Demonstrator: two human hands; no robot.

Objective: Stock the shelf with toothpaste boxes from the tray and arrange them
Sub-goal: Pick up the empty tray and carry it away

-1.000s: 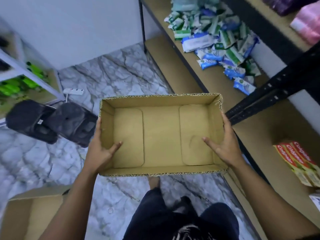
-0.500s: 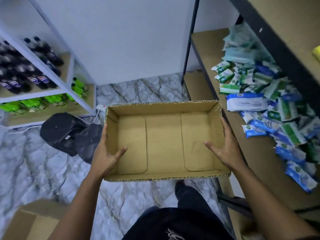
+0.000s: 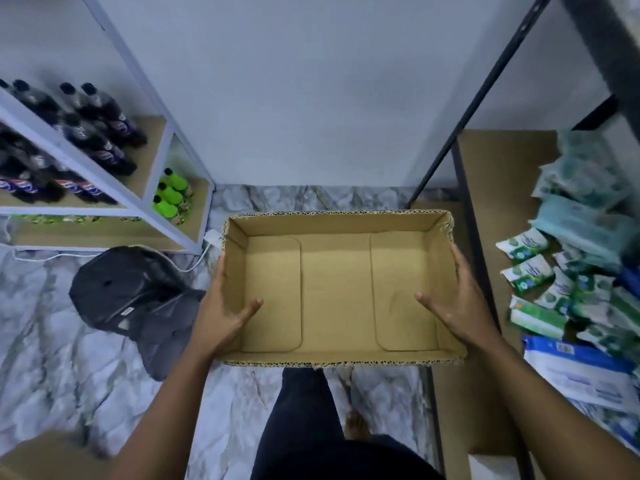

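I carry a shallow cardboard tray (image 3: 336, 289) in front of me at waist height, and nothing lies inside it. My left hand (image 3: 221, 313) grips its left wall, thumb inside, fingers outside. My right hand (image 3: 457, 306) grips the right wall the same way. No toothpaste box shows in this view. The brown shelf board (image 3: 498, 188) of the black rack runs along my right side.
Packets of wipes (image 3: 568, 282) lie heaped on the right shelf. A white rack (image 3: 138, 188) with dark soda bottles (image 3: 90, 133) and green bottles (image 3: 171, 199) stands at left. A dark bag (image 3: 135, 296) sits on the marble floor. A cardboard box (image 3: 45, 459) shows at lower left.
My view has swung left and up, away from the right shelf. The toothpaste boxes seen a second ago are out of view. Both hands keep the same grip on the tray.
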